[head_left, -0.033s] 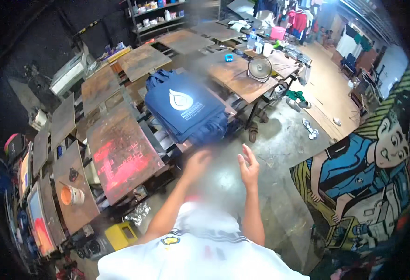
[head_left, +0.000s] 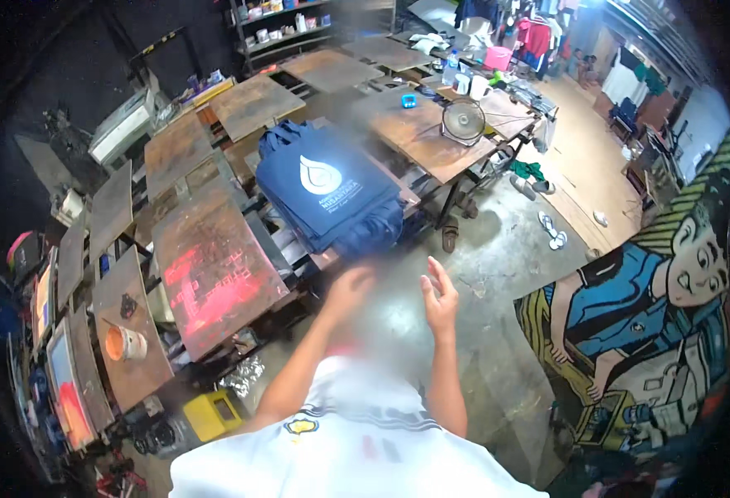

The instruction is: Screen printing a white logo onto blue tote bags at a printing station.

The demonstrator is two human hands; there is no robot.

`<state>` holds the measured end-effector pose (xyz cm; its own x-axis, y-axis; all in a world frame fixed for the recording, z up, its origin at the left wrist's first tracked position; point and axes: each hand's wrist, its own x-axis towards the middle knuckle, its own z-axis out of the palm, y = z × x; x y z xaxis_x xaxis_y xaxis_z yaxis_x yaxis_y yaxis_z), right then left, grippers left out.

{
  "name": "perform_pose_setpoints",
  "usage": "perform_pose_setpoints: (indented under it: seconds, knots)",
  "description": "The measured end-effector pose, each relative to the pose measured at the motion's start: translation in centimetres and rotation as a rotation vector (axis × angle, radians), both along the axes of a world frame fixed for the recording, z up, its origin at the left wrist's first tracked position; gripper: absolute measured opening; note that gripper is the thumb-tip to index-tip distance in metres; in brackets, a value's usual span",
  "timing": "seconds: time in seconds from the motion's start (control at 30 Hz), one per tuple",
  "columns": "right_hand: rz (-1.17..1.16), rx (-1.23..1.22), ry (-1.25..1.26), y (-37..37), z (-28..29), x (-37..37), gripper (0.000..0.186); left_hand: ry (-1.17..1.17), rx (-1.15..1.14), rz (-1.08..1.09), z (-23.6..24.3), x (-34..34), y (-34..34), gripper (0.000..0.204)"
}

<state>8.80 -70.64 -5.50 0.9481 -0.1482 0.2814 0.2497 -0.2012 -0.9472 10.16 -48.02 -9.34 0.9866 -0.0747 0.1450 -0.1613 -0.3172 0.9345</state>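
Note:
A stack of dark blue cloth tote bags (head_left: 294,203) with a white drop-shaped print lies on a worn table panel, its handles bunched at the far left end. Just in front of its near edge is my left hand (head_left: 350,290), apart from the bags. A smear over its fingertips hides how they are held. My right hand (head_left: 440,297) is raised over the floor to the right of the stack, its fingers apart and nothing in them.
Rusty table panels (head_left: 215,270) stand in rows at left, one stained pink. An orange-lined tub (head_left: 125,343) sits on another. A round fan (head_left: 463,122) stands on the far table. Sandals (head_left: 449,236) lie on the concrete floor. A painted mural panel (head_left: 630,315) leans at right.
The view has shifted very slightly. Both hands hold nearly the same pose, and the bags have not moved.

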Motion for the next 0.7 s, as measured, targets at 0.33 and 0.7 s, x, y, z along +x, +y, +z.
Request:
perform_pose_setpoints:
  seconds: [0.33, 0.7]
  knots:
    - [0.158, 0.07, 0.114, -0.5, -2.2, 9.8, 0.041, -0.057, -0.03, 0.133, -0.7, 9.0, -2.0, 0.022]
    - [0.23, 0.021, 0.161, -2.5, -2.1, 25.5, 0.036, -0.213, 0.444, 0.37, -2.8, 27.1, -1.7, 0.044]
